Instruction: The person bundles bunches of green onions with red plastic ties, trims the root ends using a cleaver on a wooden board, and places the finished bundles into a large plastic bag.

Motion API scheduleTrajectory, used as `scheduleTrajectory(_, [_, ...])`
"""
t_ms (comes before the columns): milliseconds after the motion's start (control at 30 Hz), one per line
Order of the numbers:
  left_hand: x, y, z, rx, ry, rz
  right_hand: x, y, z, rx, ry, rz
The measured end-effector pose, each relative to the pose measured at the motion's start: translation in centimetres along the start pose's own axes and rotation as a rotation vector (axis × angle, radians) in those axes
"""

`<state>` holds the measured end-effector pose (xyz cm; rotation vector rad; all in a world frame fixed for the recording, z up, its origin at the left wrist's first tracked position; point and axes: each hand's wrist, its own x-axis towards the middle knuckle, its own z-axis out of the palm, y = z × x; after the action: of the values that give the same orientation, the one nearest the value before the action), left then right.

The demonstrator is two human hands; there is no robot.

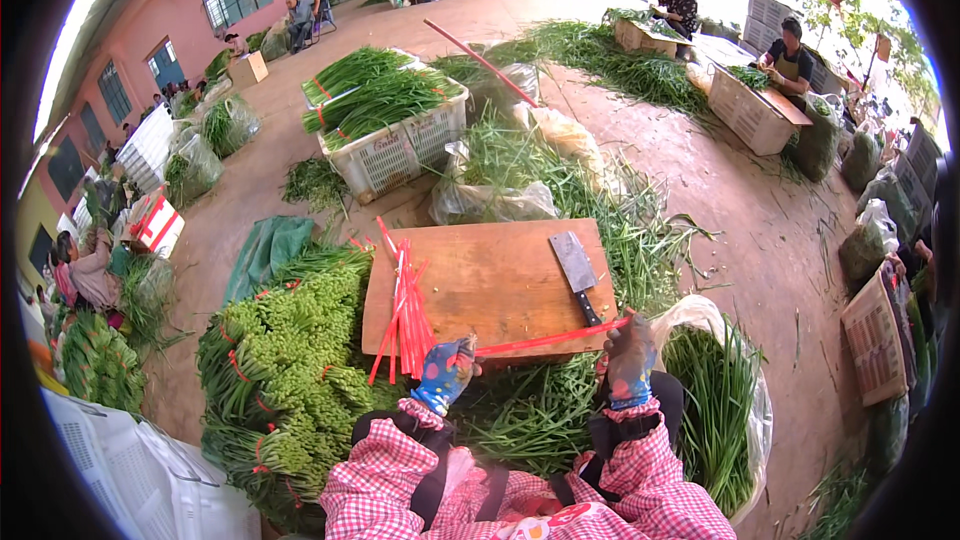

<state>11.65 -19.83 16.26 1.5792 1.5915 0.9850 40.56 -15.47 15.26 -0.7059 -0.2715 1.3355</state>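
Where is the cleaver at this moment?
In the head view, the cleaver lies on the right side of the wooden board, across from the red strips, its handle pointing toward the right hand.

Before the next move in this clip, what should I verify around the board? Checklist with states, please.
1. Red strip spans left hand to right hand: ok.
2. Grip firm at both ends: cannot tell; finger pressure doesn't show.
3. Cleaver lying flat on the wooden board: ok.
4. Cleaver handle well away from the right hand: not ok; it ends close by.
5. Spare red strips at hand: ok, piled at the board's left.
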Motion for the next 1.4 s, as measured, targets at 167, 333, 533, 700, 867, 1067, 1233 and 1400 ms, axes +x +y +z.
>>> scheduleTrajectory(167, [-0.8, -0.8, 0.1, -0.344, 0.093, -0.261, -1.4, 1.6, 0.0, 0.004, 0.054, -0.002])
scheduleTrajectory(333, [-0.5, -1.9, -0.8, -0.724, 0.246, -0.127, -4.4, 7.4, -2.2, 0.133, -0.242, 0.289])
scheduleTrajectory(533, [0.1, -0.8, 0.3, -0.619, 0.187, -0.137, -7.4, 10.5, 4.4, -0.226, -0.561, 0.511])
scheduleTrajectory(700, [0.6, -1.1, -0.9, -0.036, 0.022, -0.014, -3.3, 13.9, 7.3, -0.288, -0.465, 0.412])
scheduleTrajectory(867, [4.4, -8.7, -2.5, 0.225, -0.079, 0.212, 2.0, 14.5, 7.5, -1.332, -0.755, -0.186])
scheduleTrajectory(1067, [11.4, -11.4, -0.3, 0.14, -0.219, 0.108, 13.0, 8.3, 4.1, -1.773, -0.799, -0.613])
scheduleTrajectory(1233, [17.8, -19.8, 0.4, 0.038, -0.164, -0.264, 14.0, -9.3, -0.3, -1.414, -0.486, -0.05])
scheduleTrajectory(1400, [23.8, -27.7, -7.0, -0.588, -0.591, -0.87, 0.6, -24.0, -10.2, -1.102, -0.141, 0.124])
